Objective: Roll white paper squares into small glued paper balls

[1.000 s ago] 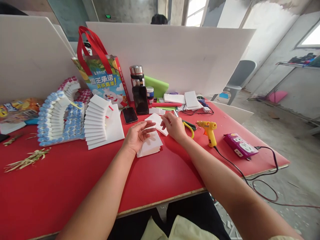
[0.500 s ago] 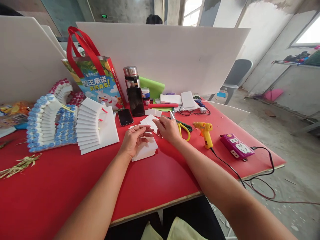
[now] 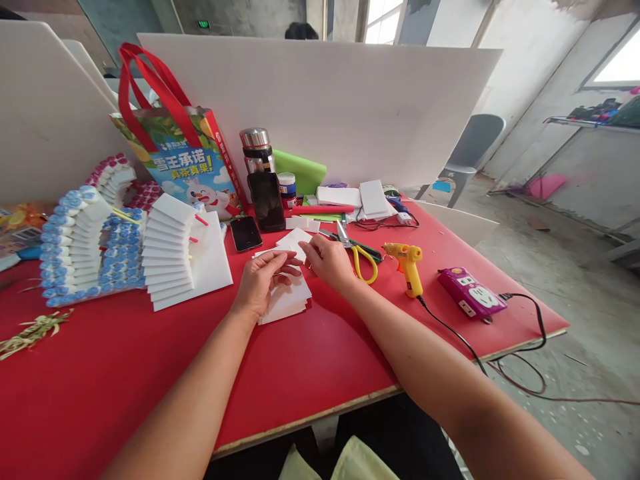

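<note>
Over a stack of white cards (image 3: 286, 301) on the red table, my left hand (image 3: 260, 279) is closed, thumb bent toward its fingers. Close by on the right, my right hand (image 3: 331, 261) is pinched, fingertips almost at those of the left. Whatever is between the fingertips is too small or hidden to make out. More white pieces (image 3: 296, 239) lie just beyond the hands. Scissors with yellow handles (image 3: 369, 265) rest beside my right hand, and a yellow glue gun (image 3: 411, 270) stands further right.
On the left are fanned white board pieces (image 3: 167, 250) and a blue-and-white built shape (image 3: 75, 247). A phone (image 3: 246, 233), a bottle (image 3: 256, 143) and a printed bag (image 3: 193, 167) stand behind. A purple power strip (image 3: 473, 293) with a cord sits at right.
My right hand has drawn slightly left, nearer my left hand, so the scissors show more fully. The view has shifted a little; my left hand keeps its pose.
</note>
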### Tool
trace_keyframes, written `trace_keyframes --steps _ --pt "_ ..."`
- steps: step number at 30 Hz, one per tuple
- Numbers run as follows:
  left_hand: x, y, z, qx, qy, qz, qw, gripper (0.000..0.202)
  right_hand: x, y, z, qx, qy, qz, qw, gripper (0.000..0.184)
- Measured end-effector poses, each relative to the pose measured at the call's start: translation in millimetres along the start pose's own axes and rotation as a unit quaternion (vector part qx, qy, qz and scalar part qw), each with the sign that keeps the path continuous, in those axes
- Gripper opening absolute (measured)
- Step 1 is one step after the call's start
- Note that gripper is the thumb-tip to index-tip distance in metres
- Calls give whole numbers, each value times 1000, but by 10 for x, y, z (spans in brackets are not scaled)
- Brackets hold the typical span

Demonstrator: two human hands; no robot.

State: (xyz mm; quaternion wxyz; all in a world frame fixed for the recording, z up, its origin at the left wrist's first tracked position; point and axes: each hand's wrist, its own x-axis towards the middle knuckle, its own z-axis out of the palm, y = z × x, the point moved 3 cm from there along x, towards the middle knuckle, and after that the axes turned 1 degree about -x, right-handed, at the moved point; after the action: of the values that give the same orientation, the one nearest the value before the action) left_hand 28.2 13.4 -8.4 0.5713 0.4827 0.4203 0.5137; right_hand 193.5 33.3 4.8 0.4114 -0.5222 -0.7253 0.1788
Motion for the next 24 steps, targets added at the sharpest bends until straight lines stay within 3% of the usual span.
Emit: trace_keyframes --steps 15,19,24 --pt "-32 -13 94 35 -15 8 999 36 36 130 58 26 -9 15 1000 16" --pt "-46 -3 124 48 -21 10 999 36 23 96 32 32 -8 29 999 18" --pt "-52 11 148 72 -18 23 997 34 -5 37 31 -2 7 10 1000 37"
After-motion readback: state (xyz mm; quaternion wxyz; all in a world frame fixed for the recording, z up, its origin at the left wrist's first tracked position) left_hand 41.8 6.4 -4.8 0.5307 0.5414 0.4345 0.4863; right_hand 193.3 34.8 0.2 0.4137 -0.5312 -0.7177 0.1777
